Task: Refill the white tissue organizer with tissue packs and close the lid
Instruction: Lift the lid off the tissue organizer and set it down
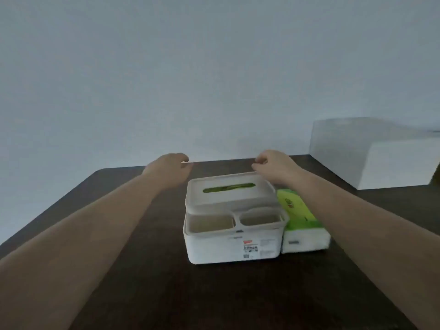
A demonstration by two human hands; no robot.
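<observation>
**Lid down on the tissue organizer, a spare pack at its side**

Nearest the camera, two bare forearms reach forward over a dark wooden table (142, 282). Between them stands the white tissue organizer (234, 246), its front wall bearing printed labels too blurred to read. Along its near edge sit two open compartments — a wider one on the left (210, 223) and a smaller one on the right (259, 220) — and both look empty. Behind them the white lid (228, 194) lies over the main section, and green packaging shows through its long slot (229, 187). Just beside the organizer's right wall, touching or nearly so, lies a tissue pack (302, 225) in green and white wrapping, flat on the table.

Farther on, the left hand (170, 169) hangs just past the lid's far left corner, fingers curled loosely inward; whether they touch the lid cannot be told. The right hand (273, 166) sits at the far right corner with fingers bent, close to the lid's rim but gripping nothing visible.

Beyond the table's far right edge stands a pale block-shaped object (381, 153) — blurred — against a plain grey-blue wall (214, 67).
</observation>
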